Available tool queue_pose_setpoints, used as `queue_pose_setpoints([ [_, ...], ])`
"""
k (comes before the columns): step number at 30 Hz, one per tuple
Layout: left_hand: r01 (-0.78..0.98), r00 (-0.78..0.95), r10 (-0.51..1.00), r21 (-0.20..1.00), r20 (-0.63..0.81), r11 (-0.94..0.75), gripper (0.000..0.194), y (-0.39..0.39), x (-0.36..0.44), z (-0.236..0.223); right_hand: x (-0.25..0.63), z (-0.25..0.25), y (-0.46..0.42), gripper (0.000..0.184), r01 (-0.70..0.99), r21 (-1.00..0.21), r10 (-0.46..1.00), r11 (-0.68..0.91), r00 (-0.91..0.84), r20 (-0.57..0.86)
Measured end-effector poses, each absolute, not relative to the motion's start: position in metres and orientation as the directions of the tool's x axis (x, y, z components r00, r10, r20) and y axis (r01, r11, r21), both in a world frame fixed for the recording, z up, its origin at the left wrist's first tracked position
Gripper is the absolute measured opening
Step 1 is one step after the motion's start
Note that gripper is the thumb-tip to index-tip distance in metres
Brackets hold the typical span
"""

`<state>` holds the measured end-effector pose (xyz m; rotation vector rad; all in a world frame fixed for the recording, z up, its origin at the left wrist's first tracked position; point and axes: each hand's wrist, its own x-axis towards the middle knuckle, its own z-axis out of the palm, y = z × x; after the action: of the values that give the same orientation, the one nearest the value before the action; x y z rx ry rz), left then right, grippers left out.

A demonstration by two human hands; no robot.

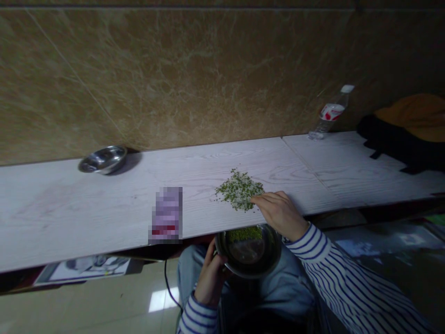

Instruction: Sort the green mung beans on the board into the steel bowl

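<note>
A metal bowl (271, 260), tilted, sits over my lap just below the table's front edge, with small green beans (246, 234) gathered along its far side. My left hand (212, 273) grips the bowl's left rim, thumb on the near side. On the tabletop above it spreads a loose heap of small green beans (239, 186). My right hand (280, 213) reaches in from the right, its fingers drawn together and the tips at the heap's near right edge. Whatever lies between those fingertips is too small to make out.
Another metal bowl (104, 160) stands by the wall at the left. A blurred-out purple item (167, 214) lies near the front edge. To the right are a clear plastic bottle (332, 112) and an orange and black cloth item (410, 123). A cable (167, 283) hangs below the table.
</note>
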<state>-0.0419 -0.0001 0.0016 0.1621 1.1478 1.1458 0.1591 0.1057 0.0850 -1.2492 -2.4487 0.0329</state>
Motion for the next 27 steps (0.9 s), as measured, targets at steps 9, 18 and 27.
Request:
queue_pose_setpoints([
  [9,-0.641,-0.042,0.786,0.620,-0.617,0.453,0.072,-0.001,-0.034,0.009,0.180,0.086,0.102,0.028,0.815,-0.163,0.800,0.557,-0.474,0.367],
  [18,-0.634,-0.038,0.797,0.631,-0.602,0.447,0.071,-0.003,-0.027,0.014,0.193,0.083,0.086,0.028,0.838,-0.147,0.817,0.526,-0.449,0.363],
  [27,-0.627,-0.024,0.804,0.635,-0.594,0.451,0.063,-0.006,-0.020,0.016,0.201,0.078,0.080,0.027,0.878,-0.097,0.839,0.468,-0.408,0.359],
])
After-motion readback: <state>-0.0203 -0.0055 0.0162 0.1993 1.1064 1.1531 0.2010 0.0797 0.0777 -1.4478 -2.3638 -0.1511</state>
